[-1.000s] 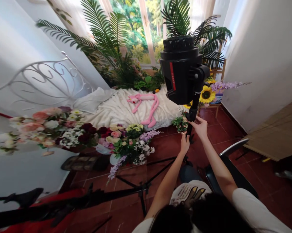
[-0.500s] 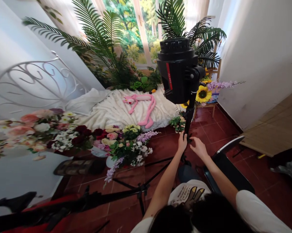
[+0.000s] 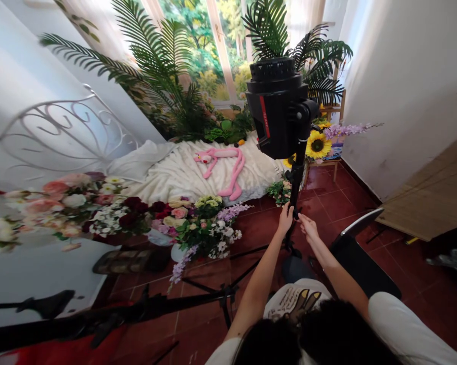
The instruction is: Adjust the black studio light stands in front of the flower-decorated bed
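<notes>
A black studio light (image 3: 276, 111) stands upright on top of a black light stand (image 3: 296, 185). My left hand (image 3: 285, 219) is closed around the stand's pole below the light. Just to the right, my right hand (image 3: 308, 226) has its fingers pinched at a small dark knob (image 3: 296, 215) on the side of the pole. The knob is mostly hidden by my fingertips. Lower down, the stand's legs are partly covered by my arms.
Artificial flowers (image 3: 198, 228) are massed at the left. A pink plush panther (image 3: 224, 157) lies on a white blanket (image 3: 167, 170). Another black stand (image 3: 167, 307) crosses the lower left. A black folding chair (image 3: 365, 268) is at my right, and palm leaves (image 3: 167, 66) rise behind.
My right hand has moved in closer to the pole, its fingers now pinched at the knob. My left hand keeps its hold. The view has shifted slightly.
</notes>
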A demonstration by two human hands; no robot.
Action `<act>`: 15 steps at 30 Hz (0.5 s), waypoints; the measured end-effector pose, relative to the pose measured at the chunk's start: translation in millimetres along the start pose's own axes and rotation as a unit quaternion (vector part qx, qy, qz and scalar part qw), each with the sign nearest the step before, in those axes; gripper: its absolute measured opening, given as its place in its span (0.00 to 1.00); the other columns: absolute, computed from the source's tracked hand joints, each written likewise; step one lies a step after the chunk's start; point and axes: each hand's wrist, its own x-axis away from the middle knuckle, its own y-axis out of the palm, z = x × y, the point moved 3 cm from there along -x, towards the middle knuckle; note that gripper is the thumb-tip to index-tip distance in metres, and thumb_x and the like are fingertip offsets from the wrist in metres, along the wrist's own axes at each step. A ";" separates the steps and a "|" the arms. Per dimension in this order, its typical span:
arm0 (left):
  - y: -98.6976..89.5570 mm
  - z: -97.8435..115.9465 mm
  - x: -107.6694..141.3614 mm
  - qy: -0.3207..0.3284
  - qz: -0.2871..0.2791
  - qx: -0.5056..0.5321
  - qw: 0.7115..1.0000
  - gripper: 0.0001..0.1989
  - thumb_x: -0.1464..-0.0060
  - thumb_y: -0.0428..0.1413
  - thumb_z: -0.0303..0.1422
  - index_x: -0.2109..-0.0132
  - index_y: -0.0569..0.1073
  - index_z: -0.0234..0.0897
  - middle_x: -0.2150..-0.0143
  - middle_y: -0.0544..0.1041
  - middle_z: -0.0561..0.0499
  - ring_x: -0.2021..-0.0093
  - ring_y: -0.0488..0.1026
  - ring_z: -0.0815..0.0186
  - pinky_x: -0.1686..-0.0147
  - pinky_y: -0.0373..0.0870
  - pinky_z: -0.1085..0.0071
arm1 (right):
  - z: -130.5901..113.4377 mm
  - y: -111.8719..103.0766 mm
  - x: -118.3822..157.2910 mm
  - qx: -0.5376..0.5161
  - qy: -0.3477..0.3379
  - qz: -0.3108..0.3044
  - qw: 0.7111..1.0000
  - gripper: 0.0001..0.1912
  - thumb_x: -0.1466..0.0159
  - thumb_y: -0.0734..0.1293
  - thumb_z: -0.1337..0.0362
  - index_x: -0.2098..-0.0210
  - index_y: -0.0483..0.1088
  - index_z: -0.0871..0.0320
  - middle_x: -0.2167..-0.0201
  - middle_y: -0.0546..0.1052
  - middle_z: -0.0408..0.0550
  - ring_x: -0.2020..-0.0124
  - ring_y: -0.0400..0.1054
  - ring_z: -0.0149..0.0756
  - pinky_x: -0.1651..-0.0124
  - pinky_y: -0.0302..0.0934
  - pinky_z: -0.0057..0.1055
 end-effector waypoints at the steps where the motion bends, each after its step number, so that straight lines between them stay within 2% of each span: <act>1: 0.4 1.7 0.4 0.002 -0.006 0.002 1.000 0.22 0.40 0.50 0.46 0.45 0.70 0.38 0.47 0.75 0.43 0.44 0.70 0.61 0.42 0.64 0.62 | -0.2 0.1 -0.5 -0.011 0.010 -0.011 1.000 0.23 0.50 0.75 0.55 0.60 0.67 0.60 0.79 0.76 0.41 0.91 0.49 0.19 0.89 0.40 0.20; 4: -1.0 3.4 4.1 0.014 -0.015 0.007 1.000 0.23 0.40 0.49 0.45 0.43 0.69 0.38 0.44 0.73 0.43 0.42 0.68 0.61 0.40 0.62 0.61 | 0.2 -2.9 1.8 -0.024 0.036 -0.024 0.999 0.21 0.48 0.75 0.59 0.59 0.68 0.59 0.74 0.79 0.44 0.88 0.60 0.21 0.88 0.49 0.18; 6: -8.6 -1.5 11.0 0.014 -0.008 0.012 1.000 0.22 0.40 0.49 0.45 0.45 0.70 0.38 0.43 0.73 0.43 0.42 0.69 0.62 0.40 0.63 0.61 | 4.2 -4.2 6.8 -0.040 0.071 -0.041 0.996 0.19 0.47 0.74 0.61 0.59 0.67 0.57 0.69 0.80 0.46 0.80 0.70 0.25 0.82 0.59 0.18; 8: -24.1 -13.4 23.9 -0.004 -0.013 0.022 1.000 0.21 0.41 0.50 0.46 0.48 0.72 0.37 0.47 0.75 0.42 0.46 0.73 0.61 0.43 0.67 0.61 | 10.6 -2.4 13.9 -0.034 0.108 -0.083 0.990 0.17 0.46 0.74 0.64 0.60 0.68 0.57 0.65 0.81 0.48 0.73 0.75 0.29 0.74 0.66 0.20; 11: -65.7 -42.0 57.2 -0.064 -0.016 0.034 0.997 0.23 0.44 0.50 0.49 0.55 0.75 0.35 0.58 0.79 0.42 0.58 0.78 0.61 0.52 0.73 0.60 | 20.7 7.2 24.4 0.018 0.134 -0.148 0.980 0.11 0.43 0.71 0.65 0.61 0.69 0.58 0.62 0.81 0.51 0.67 0.77 0.32 0.67 0.70 0.24; 13: -106.6 -61.2 87.2 -0.088 0.032 0.033 0.995 0.25 0.46 0.51 0.52 0.58 0.75 0.33 0.61 0.80 0.42 0.62 0.78 0.61 0.56 0.75 0.60 | 26.6 20.5 29.1 0.051 0.128 -0.177 0.975 0.08 0.41 0.68 0.64 0.62 0.69 0.57 0.61 0.81 0.51 0.66 0.78 0.33 0.65 0.71 0.27; 15: -154.1 -76.9 121.4 -0.112 0.115 0.023 0.987 0.26 0.48 0.52 0.54 0.60 0.76 0.33 0.63 0.80 0.43 0.65 0.78 0.61 0.59 0.75 0.61 | 33.2 42.2 33.0 0.093 0.120 -0.212 0.965 0.07 0.39 0.66 0.62 0.62 0.68 0.57 0.61 0.81 0.52 0.65 0.78 0.34 0.63 0.72 0.29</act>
